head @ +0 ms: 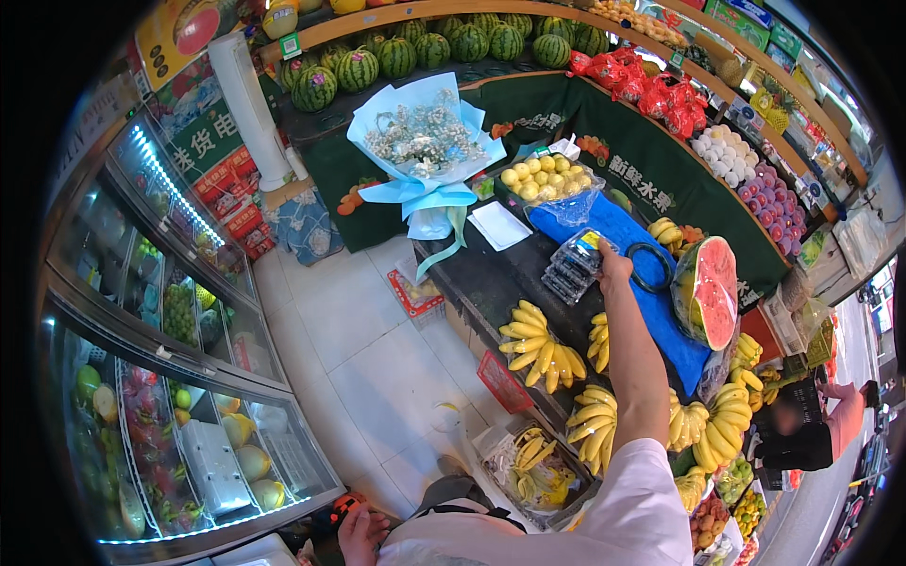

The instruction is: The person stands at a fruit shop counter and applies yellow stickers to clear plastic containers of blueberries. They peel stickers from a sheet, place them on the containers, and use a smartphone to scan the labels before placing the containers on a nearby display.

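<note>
My right hand (614, 263) reaches out over the black display table (488, 283), gripping a stack of clear plastic punnets (566, 276) with dark contents, the top one bearing a yellow label. Under and beside that hand lies a blue cloth (658, 332), with a dark ring-shaped object (648, 267) on it. Just right of the ring sits a cut watermelon half (711, 293) in cling film. Bunches of bananas (541, 347) lie nearer to me. Low at my left side, my left hand (362, 532) hangs empty with loosely bent fingers, near an orange-and-black object (347, 506).
A blue-wrapped bouquet (425, 148), a white tray (500, 225) and a box of yellow fruit (543, 177) stand at the table's far end. Glass-door coolers (212, 424) line the left. A banana crate (531, 474) sits on the floor. Someone (807, 431) bends beyond the stall.
</note>
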`<state>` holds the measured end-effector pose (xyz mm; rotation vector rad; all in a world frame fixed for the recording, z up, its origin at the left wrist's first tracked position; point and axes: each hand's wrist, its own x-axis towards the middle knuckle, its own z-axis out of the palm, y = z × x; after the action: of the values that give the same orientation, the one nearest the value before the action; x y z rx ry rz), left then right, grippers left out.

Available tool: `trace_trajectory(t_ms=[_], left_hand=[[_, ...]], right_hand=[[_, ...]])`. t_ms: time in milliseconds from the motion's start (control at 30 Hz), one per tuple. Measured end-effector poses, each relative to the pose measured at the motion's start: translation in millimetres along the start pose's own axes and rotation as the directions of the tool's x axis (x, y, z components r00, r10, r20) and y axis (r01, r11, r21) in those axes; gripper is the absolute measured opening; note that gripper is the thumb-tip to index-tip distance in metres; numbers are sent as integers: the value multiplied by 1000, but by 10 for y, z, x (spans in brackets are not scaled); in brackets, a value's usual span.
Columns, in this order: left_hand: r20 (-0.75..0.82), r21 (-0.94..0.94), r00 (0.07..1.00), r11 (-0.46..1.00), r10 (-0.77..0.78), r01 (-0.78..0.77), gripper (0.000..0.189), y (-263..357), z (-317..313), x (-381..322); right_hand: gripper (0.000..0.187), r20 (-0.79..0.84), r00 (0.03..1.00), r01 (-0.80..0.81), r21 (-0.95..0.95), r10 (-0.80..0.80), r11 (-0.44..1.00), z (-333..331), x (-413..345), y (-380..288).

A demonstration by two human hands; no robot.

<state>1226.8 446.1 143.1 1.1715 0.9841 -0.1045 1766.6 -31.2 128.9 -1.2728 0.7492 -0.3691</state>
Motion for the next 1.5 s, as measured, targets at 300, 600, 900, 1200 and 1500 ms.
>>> trace_trajectory(t_ms=[300,600,900,1200,1500], left_hand=[[43,34,998,999,38,-40,33,72,122,154],[75,10,996,999,39,-40,31,-24,151,92],[34,-55,999,998,11,-9,30,-197,51,24],[-6,-42,1000,999,-7,7,30,-114,91,-79],[-27,11,1000,1000,3,-2,32,-65,78,-7]], right_hand=[[42,-136,991,-21,-188,-5,982,13,139,132],[52,-149,988,-66,-180,39,981,-94,-123,-63],[33,-112,992,-89,-272,60,958,-74,19,-83],[11,59,944,-329,106,324,938,-232,327,-93],[16,229,965,-165,143,130,976,509,-96,-215]])
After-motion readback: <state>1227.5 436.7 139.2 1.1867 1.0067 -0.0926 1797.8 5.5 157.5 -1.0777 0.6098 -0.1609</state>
